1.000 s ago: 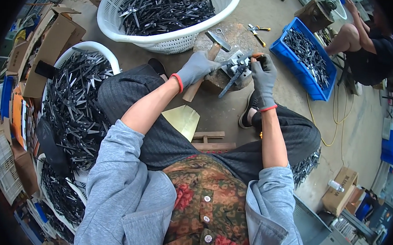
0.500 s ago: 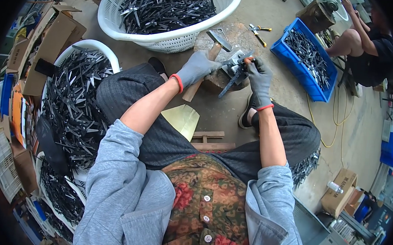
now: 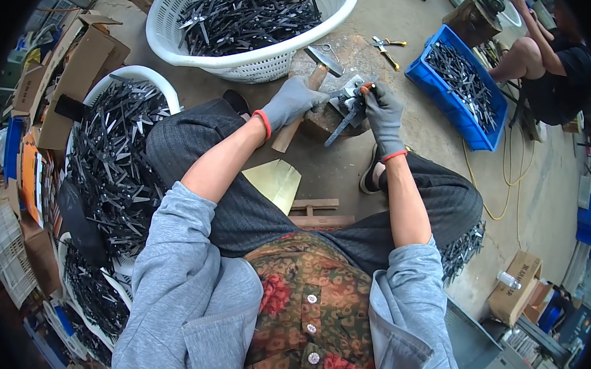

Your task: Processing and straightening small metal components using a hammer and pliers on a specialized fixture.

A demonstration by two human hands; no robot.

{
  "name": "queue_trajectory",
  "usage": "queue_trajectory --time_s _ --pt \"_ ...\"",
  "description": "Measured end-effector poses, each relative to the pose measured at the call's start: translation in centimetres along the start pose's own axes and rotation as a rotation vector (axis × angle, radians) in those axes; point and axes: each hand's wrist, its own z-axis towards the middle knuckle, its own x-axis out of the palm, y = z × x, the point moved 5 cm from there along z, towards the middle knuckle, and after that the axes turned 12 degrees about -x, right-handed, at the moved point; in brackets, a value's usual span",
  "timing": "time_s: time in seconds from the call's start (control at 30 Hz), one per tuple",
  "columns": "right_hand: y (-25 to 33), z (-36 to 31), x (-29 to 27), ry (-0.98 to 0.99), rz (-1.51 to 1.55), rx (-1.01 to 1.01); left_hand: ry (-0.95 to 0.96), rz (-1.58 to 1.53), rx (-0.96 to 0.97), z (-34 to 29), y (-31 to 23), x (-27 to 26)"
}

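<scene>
My left hand [image 3: 289, 104], in a grey glove with a red cuff, is closed round the wooden handle of a hammer [image 3: 294, 126]. The hammer's metal head points away from me over a wooden stump [image 3: 349, 48]. In a matching glove, my right hand [image 3: 385, 115] pinches a dark flat blade [image 3: 341, 129] slanting down toward me. Its fingers partly hide the blade's upper end, and something orange shows at the fingertips. Below the blade, on the stump, sits a small metal block [image 3: 348, 91]. Scissors-like pliers [image 3: 388, 52] with yellow-black handles lie beyond the stump.
White baskets of dark scissor blades stand ahead [image 3: 249, 61] and at my left [image 3: 171, 97]. A blue crate [image 3: 473, 136] of blades is at the right, near a seated person [image 3: 557, 72]. Yellow cord [image 3: 504, 192] crosses the floor. Cardboard boxes [image 3: 516, 285] stand on both sides.
My right hand has shifted slightly left together with the blade. My left hand stays round the hammer handle, nearly in the same place.
</scene>
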Motion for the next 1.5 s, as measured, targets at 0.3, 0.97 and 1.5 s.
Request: queue_trajectory --time_s 0.3,0.97,1.5 --pt "-0.2 0.0 -0.1 -0.082 0.091 -0.033 -0.003 -0.001 -0.011 1.5 1.1 -0.3" --pt "1.1 0.0 0.1 -0.077 -0.159 -0.132 -0.479 1.042 0.462 -8.8 -10.4 4.5" --pt "0.6 0.4 0.3 -0.069 -0.189 -0.148 -0.575 0.940 0.557 -11.3 -14.5 3.0"
